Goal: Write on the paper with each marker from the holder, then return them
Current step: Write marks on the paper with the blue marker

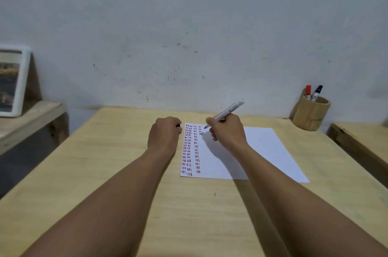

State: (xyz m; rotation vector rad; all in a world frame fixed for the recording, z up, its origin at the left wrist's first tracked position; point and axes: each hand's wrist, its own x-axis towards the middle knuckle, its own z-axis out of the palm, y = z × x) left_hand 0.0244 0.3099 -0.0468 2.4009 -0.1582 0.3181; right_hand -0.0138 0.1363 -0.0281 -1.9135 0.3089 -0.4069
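A white sheet of paper (262, 151) lies on the wooden table (105, 162), its left part filled with columns of short red, blue and black strokes. My right hand (227, 131) grips an uncapped white marker (230, 108), its dark tip touching the paper near the top of the third column. My left hand (164, 134) rests as a fist just left of the paper, closed on a small dark marker cap (178, 125) that peeks out. A round wooden holder (309, 114) at the table's far right corner holds a red-capped marker (308, 91) and a black-capped marker (317, 92).
A grey wall stands right behind the table. A lower wooden shelf (31, 118) on the left carries a white-framed picture (11, 80). Another wooden surface (361, 137) adjoins the table on the right.
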